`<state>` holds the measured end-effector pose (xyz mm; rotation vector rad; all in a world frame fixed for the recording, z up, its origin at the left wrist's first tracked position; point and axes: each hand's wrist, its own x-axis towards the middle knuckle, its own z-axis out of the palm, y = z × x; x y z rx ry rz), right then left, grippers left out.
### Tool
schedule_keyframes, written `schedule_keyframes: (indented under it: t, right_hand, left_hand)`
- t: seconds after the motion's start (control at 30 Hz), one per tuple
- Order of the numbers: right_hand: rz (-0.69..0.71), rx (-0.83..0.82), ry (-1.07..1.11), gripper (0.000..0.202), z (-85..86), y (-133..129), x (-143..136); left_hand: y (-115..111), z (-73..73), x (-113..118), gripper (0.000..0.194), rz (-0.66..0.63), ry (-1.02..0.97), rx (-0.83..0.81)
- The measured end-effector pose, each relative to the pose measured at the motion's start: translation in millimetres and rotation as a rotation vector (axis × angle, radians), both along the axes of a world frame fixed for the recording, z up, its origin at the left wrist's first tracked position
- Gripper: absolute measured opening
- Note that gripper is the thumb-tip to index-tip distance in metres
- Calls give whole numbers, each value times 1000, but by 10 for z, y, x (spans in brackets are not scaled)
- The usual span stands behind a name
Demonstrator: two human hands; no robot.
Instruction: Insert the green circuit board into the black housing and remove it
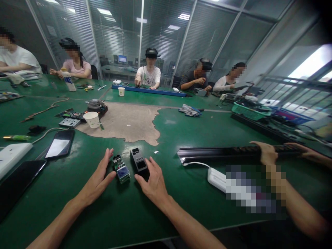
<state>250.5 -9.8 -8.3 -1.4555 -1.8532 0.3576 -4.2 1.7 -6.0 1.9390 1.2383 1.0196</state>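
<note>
The left hand (97,181), fingers apart, is just beside the circuit board (121,173); the right hand (155,180) straddles the black casing (139,159), perhaps steadying it, grip unclear. Both pieces lie near on the counter (124,214), probably for easy reach.

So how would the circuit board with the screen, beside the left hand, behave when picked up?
The circuit board is probably stiff, its parts mounted in a compact block. It looks fragile, with components exposed. Its boxy shape seems unlikely to roll.
</note>
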Motion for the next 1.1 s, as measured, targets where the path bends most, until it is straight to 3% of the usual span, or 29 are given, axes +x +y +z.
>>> schedule_keyframes:
  t: [0.13, 0.27, 0.37, 0.63, 0.8, 1.1]
  right_hand:
    - [-40, -6, 24, 80, -18, 20, -13]
    - [-22, -20, 6, 62, 46, 54, -32]
    - [-1, -33, 67, 51, 157, 47, -49]
    - [134, 33, 222, 49, 501, -61, -332]
    - [114, 67, 133, 51, 476, -62, -539]
    - [124, 100, 7, 53, 454, -70, -642]
  left_hand:
    - [-13, 28, 12, 78, 6, 29, -14]
    - [-17, 33, 13, 77, 7, 30, -21]
    - [-10, 7, -3, 77, 6, 15, -2]
    - [-25, 17, -19, 86, -38, -19, 45]
    - [-42, 42, -28, 92, -55, -67, 62]
    - [-43, 48, -53, 96, -59, -78, 77]
